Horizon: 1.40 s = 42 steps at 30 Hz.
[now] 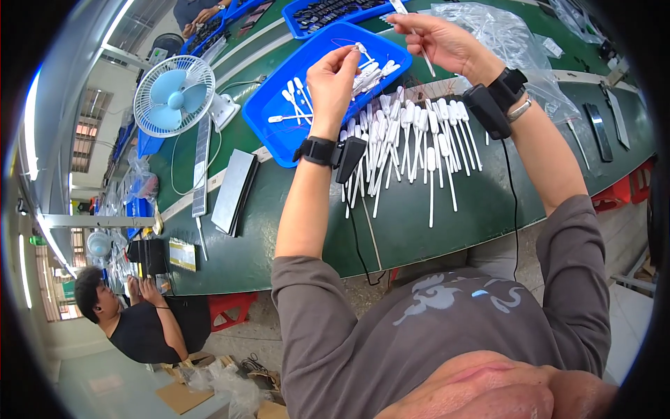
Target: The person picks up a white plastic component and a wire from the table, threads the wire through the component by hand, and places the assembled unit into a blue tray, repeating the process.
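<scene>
A small white piece [361, 47] was pinched between close-set fingertips of the left hand [331, 82] above the blue tray [271, 140], presumably so that drops would be caught. A slim white stick [428, 65] was gripped in the right hand [450, 45]; white-headed sticks [430, 160] were spread beside the tray on the green table [485, 202], apparently for ready reach.

Left hand [331, 85] over blue tray [279, 141] (white sticks [368, 80] inside), tool [400, 8] in right hand [450, 46]

The blue tray [276, 142] looks smooth, glossy plastic; the white sticks [430, 159], smooth plastic; the clear bag [481, 31], crinkled, shiny plastic; the green bench [307, 234], smooth with a soft sheen.
</scene>
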Motion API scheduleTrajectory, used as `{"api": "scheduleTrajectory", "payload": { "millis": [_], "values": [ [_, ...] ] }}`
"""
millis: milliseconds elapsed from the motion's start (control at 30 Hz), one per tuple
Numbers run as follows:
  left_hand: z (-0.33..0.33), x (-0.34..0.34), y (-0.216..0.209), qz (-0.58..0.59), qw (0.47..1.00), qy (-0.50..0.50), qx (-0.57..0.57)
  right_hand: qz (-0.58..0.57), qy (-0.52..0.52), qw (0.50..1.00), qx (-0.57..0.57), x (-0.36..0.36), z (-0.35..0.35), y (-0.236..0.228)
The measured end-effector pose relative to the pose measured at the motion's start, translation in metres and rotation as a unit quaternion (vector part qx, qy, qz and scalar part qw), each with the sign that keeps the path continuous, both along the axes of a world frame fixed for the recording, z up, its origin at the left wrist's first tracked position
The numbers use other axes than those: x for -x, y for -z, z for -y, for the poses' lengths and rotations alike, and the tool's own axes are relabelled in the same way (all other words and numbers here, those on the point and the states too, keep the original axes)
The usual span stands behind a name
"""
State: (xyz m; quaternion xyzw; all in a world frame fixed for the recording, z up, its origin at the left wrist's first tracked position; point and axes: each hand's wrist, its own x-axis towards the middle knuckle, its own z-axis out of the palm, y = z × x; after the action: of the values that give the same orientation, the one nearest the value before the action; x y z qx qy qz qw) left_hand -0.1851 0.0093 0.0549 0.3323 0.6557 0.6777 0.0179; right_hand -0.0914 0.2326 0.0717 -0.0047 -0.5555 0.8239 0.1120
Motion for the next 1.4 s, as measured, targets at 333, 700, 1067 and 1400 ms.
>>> {"api": "scheduleTrajectory", "payload": {
  "millis": [333, 700, 1067, 1400],
  "values": [
    [0.028, -0.005, -0.007, 0.025, 0.998, 0.021, 0.057, 0.017, 0.064, 0.951, -0.300, 0.000, 0.069, -0.010],
    [0.036, -0.005, -0.003, -0.068, 0.990, -0.014, 0.126, 0.027, 0.053, 0.931, -0.359, 0.006, 0.084, -0.013],
    [0.039, -0.003, -0.005, -0.110, 0.984, -0.062, 0.127, 0.001, 0.022, 0.916, -0.401, 0.013, 0.083, -0.004],
    [0.035, -0.004, -0.003, -0.134, 0.979, -0.071, 0.136, 0.003, 0.049, 0.913, -0.404, 0.016, 0.083, 0.004]
  ]
}}
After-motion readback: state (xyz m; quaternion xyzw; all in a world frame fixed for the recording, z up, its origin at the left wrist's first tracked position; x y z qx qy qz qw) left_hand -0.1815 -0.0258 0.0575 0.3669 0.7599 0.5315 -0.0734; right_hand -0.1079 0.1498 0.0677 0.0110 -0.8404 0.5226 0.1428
